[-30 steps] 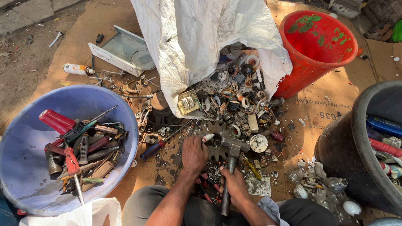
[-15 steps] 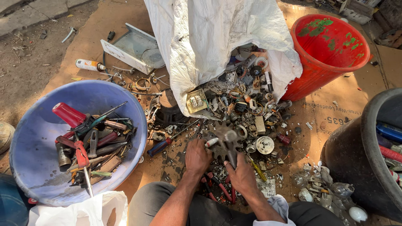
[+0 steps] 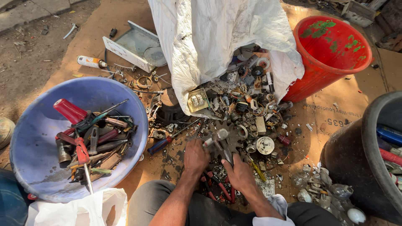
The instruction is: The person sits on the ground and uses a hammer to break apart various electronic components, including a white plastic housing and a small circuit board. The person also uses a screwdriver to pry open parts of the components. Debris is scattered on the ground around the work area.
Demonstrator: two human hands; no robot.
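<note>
Blue basin (image 3: 37, 167), far left of scrap pile (image 3: 247, 109), holding screwdrivers, pliers, red-handled tools. White sack (image 3: 217, 42) spilling scrap pile. Left hand (image 3: 196, 157) and right hand (image 3: 239, 173), at pile's near edge, both gripping metal tool (image 3: 220, 140), fingers curled around it. Red bucket (image 3: 331, 54) lying tipped right of pile. Black bin (image 3: 360, 155) farther right, holding blue and red items.
</note>
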